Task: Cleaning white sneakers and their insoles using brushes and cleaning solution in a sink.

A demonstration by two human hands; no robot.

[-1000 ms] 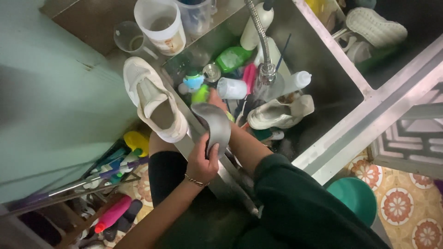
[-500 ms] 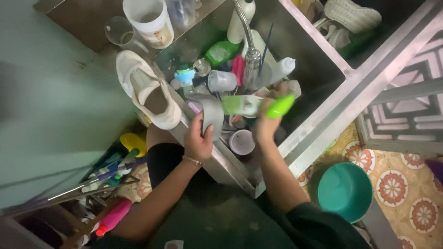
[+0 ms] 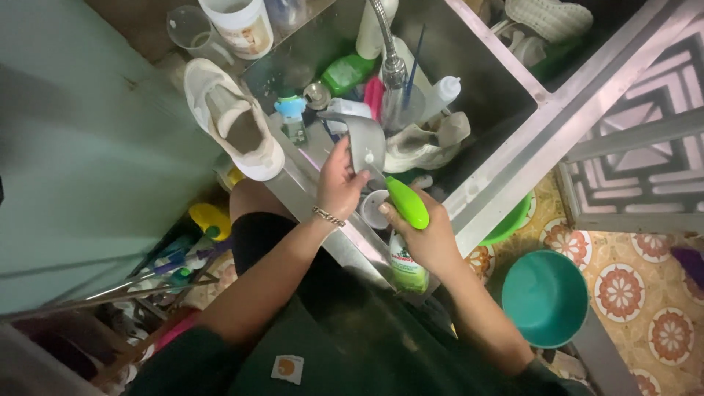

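Bottle (image 3: 408,220) now tipped onto grey insole (image 3: 364,141) (white drop visible), both hands gripping.

Spray bottle (image 3: 405,242): clear body, green-and-white label with a red patch, bright green trigger top, gripped by the right hand (image 3: 429,238) at the sink's front edge.
White tub (image 3: 238,23): round, cream label with a small picture, on the counter at top left.
Green bottle (image 3: 347,72): lying inside the sink, near the tap.
White squeeze bottle (image 3: 442,92): in the sink, right of the tap.
Clothing tag (image 3: 287,369): small white square with an orange mark, on dark fabric, bottom centre.
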